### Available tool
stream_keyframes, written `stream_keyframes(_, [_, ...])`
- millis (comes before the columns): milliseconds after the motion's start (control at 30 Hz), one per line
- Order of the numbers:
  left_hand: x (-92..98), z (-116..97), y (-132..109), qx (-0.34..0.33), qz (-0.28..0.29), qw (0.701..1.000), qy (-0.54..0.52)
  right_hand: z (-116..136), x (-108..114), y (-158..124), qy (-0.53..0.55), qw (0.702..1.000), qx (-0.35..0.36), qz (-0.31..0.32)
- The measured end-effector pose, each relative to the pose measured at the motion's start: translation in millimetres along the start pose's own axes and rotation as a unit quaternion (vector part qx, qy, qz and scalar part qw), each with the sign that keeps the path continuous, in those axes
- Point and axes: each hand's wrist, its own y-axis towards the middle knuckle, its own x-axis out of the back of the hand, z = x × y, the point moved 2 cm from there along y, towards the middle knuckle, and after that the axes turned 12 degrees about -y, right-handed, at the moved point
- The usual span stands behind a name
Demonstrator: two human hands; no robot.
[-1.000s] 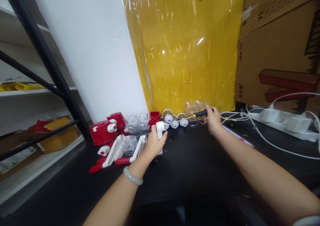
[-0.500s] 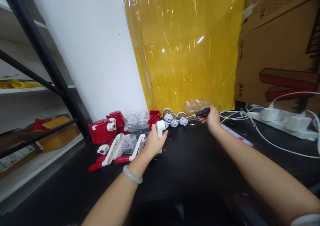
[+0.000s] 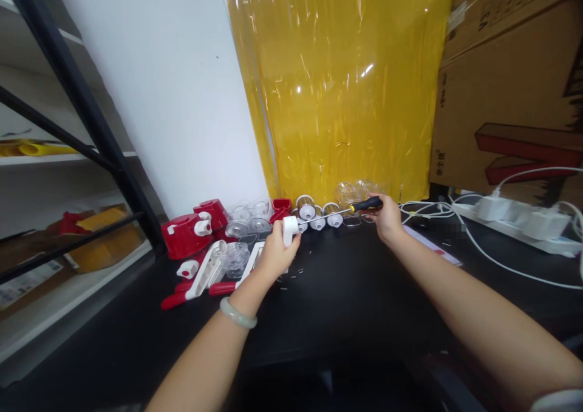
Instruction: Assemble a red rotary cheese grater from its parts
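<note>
My left hand (image 3: 277, 253) is closed around a small white plastic part (image 3: 290, 228), held above the black table. My right hand (image 3: 388, 219) grips a screwdriver (image 3: 365, 204) by its black and yellow handle. The screwdriver's shaft points left, and its tip meets the right side of the white part; the exact contact is too small to make out. Behind the shaft stand several metal drums with white ends (image 3: 305, 208). Left of my left hand lie white crank handles with red grips (image 3: 204, 275) and stacked clear plastic pieces (image 3: 235, 259).
Red plastic housings (image 3: 184, 236) sit at the back left beside a black-framed shelf (image 3: 86, 102). Small screws (image 3: 296, 273) lie on the black table (image 3: 346, 315). A white power strip (image 3: 528, 220) with cables is at right, before a cardboard box (image 3: 510, 96). A yellow curtain (image 3: 341, 96) hangs behind.
The white part and my left hand have shifted slightly left and down. My right hand stays nearly in place, with the screwdriver still pointing at the part.
</note>
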Motion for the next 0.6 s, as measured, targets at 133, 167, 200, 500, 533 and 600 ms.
stream_keyframes(133, [0.5, 1.2, -0.1, -0.004, -0.001, 1.000, 0.004, 0.0, -0.3, 1.2, -0.006, 1.000, 0.012, 0.005])
stream_keyframes(167, [0.7, 1.5, -0.1, -0.004, -0.001, 1.000, 0.004, 0.7, -0.4, 1.2, -0.005, 1.000, 0.013, 0.004])
stream_keyframes(200, [1.0, 1.9, 0.0, -0.003, -0.001, 1.000, 0.003, 1.6, -0.5, 1.0, -0.004, 1.000, 0.014, 0.003])
stream_keyframes(500, [0.4, 4.8, 1.3, -0.007, -0.009, 1.000, 0.002, 7.1, -1.5, -3.9, -0.011, 1.000, 0.011, -0.007])
stream_keyframes(533, [0.4, 5.1, 1.4, -0.004, -0.010, 1.000, -0.002, 6.9, -1.6, -3.9, -0.011, 1.000, 0.013, -0.008])
stream_keyframes(600, [0.6, 5.6, 1.5, 0.000, -0.010, 1.000, -0.009, 6.8, -1.8, -3.4, -0.010, 1.000, 0.018, -0.008])
